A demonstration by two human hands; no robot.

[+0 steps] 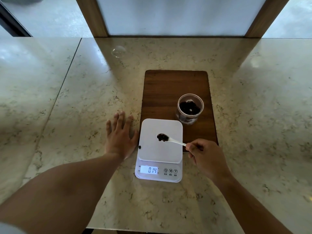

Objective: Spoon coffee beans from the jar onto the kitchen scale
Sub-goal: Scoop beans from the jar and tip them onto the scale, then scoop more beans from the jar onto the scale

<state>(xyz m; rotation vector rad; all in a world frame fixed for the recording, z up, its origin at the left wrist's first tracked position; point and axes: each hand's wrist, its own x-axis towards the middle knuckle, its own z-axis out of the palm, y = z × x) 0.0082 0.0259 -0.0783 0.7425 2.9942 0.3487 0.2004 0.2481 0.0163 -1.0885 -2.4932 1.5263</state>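
Note:
A white kitchen scale (160, 152) sits partly on a dark wooden board (175, 86); its display reads 0.14. One coffee bean (139, 147) lies at the platform's left edge. My right hand (205, 155) pinches a white spoon (177, 141) whose bowl, heaped with beans (162, 137), hovers over the platform. An open clear jar (190, 108) with beans in it stands on the board behind the scale. My left hand (120, 138) lies flat on the counter, fingers spread, just left of the scale.
The marble counter (84, 98) spreads widely on both sides. A clear round lid (118, 51) lies at the back left. A wood-framed panel (177, 16) stands behind the board. The counter's front edge runs just below my arms.

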